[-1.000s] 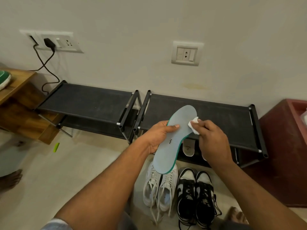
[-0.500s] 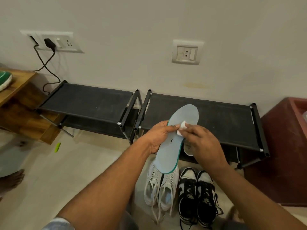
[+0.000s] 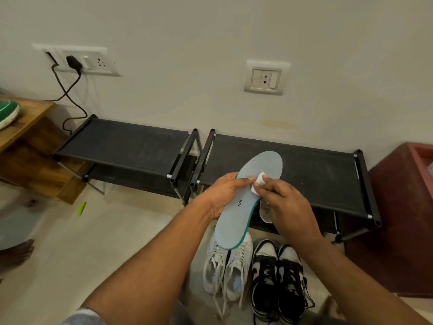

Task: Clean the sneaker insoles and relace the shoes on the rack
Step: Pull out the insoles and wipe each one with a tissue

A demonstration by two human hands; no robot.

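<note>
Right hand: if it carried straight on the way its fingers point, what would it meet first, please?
Probably the thumb of the left hand, which lies on the pale blue foam insole just beyond the small white wipe that the right hand pinches; depth is unclear from one view.

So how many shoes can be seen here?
5: two white sneakers and two black-and-white sneakers on the floor, one green shoe on the wooden table at left. More may be hidden.

Insole point(image 3: 243, 214) bears a mark point(image 3: 239, 204) (perhaps letters), unreadable.
</note>
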